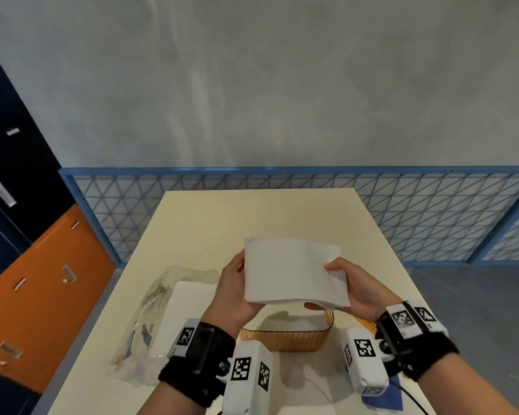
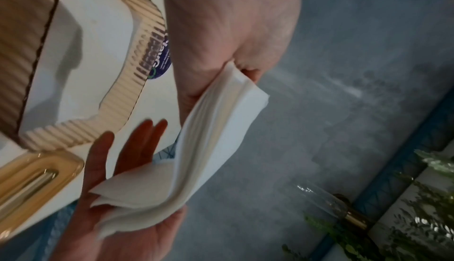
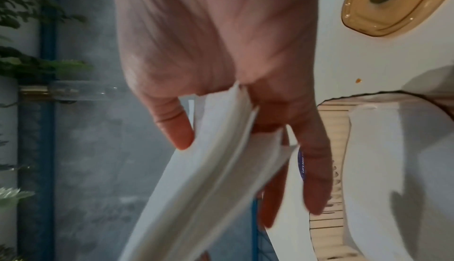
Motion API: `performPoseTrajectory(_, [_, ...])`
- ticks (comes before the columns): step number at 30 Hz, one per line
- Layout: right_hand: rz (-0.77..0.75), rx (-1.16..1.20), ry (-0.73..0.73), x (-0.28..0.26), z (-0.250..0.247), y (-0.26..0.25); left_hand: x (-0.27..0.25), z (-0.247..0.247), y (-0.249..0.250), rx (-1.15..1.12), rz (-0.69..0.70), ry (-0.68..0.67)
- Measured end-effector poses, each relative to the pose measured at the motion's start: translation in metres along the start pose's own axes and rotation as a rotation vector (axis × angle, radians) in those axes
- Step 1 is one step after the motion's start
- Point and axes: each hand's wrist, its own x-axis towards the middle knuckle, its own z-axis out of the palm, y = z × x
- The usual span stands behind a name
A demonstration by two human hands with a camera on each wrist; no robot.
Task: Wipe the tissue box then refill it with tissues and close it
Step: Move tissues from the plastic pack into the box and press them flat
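Observation:
A thick stack of white tissues point(image 1: 291, 271) hangs in the air over the table, held at both ends. My left hand point(image 1: 240, 283) grips its left edge, thumb on top and fingers beneath. My right hand point(image 1: 336, 287) pinches the right edge the same way. Directly below stands the amber ribbed tissue box point(image 1: 285, 336), lidless, with white showing inside. In the left wrist view the tissues point(image 2: 216, 129) sag between the hands beside the box point(image 2: 137, 82). In the right wrist view the tissues point(image 3: 209, 168) pass between thumb and fingers, near the box point(image 3: 336, 148).
A crumpled clear plastic wrapper point(image 1: 156, 310) lies left of the box. The amber lid point(image 2: 32, 177) with a slot lies on the table to the right, also in the right wrist view as the lid point(image 3: 393, 3). A blue cloth point(image 1: 384, 399) lies at the near right. The cream table point(image 1: 252, 217) extends beyond.

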Motion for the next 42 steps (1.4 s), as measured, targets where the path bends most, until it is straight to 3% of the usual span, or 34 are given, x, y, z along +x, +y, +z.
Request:
performPoseTrajectory(3, [-0.131,-0.107,0.066,0.007,0.004,-0.001,-0.002,0.0,0.008,0.222,0.035,0.043])
performPoseTrajectory(7, [-0.338,-0.402,0.205,0.021,0.005,0.003,0.006,-0.013,0.006,0.854,0.326,0.162])
performPoseTrajectory(10, [-0.476,-0.674,0.265,0.028,0.003,0.015,0.01,-0.026,-0.001,1.148,0.483,0.166])
performPoseTrajectory(12, [-0.482,-0.806,0.296,0.031,-0.002,0.031,0.012,-0.039,-0.015,1.239,0.464,0.211])
performPoseTrajectory(16, [-0.328,-0.938,0.382,0.034,-0.01,0.06,0.023,-0.071,-0.047,1.436,0.328,0.282])
performPoseTrajectory(23, [-0.342,-0.94,0.496,0.041,-0.008,0.051,0.031,-0.058,-0.044,1.486,0.475,0.499])
performPoseTrajectory(27, [-0.205,-1.073,0.519,0.049,-0.005,0.054,0.035,-0.055,-0.045,1.763,0.275,0.598])
performPoseTrajectory(35, [-0.132,-1.427,0.496,0.056,-0.001,0.066,0.045,-0.052,-0.053,2.217,0.202,0.56])
performPoseTrajectory(38, [-0.26,-1.625,0.529,0.052,-0.001,0.071,0.043,-0.051,-0.053,2.306,0.314,0.557])
performPoseTrajectory(40, [-0.422,-1.731,0.55,0.054,0.0,0.07,0.044,-0.05,-0.053,2.364,0.397,0.469])
performPoseTrajectory(42, [-0.418,-1.831,0.437,0.056,0.002,0.067,0.047,-0.049,-0.05,2.399,0.324,0.288])
